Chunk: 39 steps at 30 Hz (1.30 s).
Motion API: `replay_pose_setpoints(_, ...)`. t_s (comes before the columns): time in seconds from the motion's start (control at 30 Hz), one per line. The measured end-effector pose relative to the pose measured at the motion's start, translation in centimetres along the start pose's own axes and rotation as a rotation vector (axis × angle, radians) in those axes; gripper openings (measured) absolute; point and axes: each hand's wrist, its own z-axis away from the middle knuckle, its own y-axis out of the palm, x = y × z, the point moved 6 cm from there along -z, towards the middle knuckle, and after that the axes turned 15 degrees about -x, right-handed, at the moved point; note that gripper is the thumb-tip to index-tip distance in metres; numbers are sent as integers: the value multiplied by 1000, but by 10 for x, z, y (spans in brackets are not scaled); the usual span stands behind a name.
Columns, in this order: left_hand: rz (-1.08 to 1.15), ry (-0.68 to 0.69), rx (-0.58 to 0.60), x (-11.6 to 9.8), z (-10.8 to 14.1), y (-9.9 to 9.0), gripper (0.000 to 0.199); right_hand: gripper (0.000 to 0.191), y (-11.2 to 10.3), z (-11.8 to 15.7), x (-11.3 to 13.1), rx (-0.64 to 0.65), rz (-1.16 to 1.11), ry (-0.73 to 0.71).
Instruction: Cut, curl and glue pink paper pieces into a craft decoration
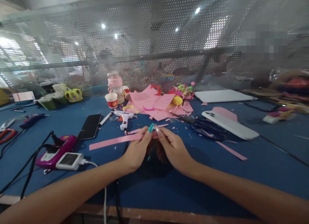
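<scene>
A long pink paper strip point(108, 143) sticks out to the left from my left hand point(138, 146), which is closed on it in a pinch. My right hand point(172, 146) is closed too, its thumb and fingertips on the strip's other end, beside the left thumb. The two thumbs nearly touch above the blue table point(188, 198). Just beyond my hands lie more thin pink strips, and a white glue gun point(124, 118) rests to the left of them. Behind is a pile of pink paper point(142, 98) with a striped pink piece point(164, 101) on it.
At left are a black phone point(89, 126), a magenta power strip point(58, 150) with cables, and red-handled scissors point(7, 134). A paper cup point(111, 100) and bottle point(116, 88) stand behind. Dark blue-handled scissors point(210, 129) and a white phone point(231, 125) lie right, before a perforated metal screen point(154, 50).
</scene>
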Motion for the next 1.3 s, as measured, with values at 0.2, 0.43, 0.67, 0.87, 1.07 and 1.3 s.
replay_pose_setpoints(0.2, -143, 31, -79, -4, -1, -5, 19, 30, -1, -1, 2, -15, -31, 15)
replay_pose_setpoints(0.43, -278, 205, 7, -9, -2, -1, 26, 36, 11, 4, -8, 71, -341, 394)
replay_pose_setpoints(0.67, -363, 342, 24, -12, 3, 0, 26, 35, 6, 4, -6, 0, -244, 305)
replay_pose_setpoints(0.87, -325, 331, 122, -16, 5, 3, 24, 31, 5, 1, -8, 42, -260, 266)
replay_pose_setpoints(1.07, -429, 414, 117, -23, 6, -1, 19, 32, 6, 1, -7, 66, -313, 303)
replay_pose_setpoints(1.3, -493, 589, 109, -24, 8, -4, 18, 36, 8, 3, -5, 77, -353, 373)
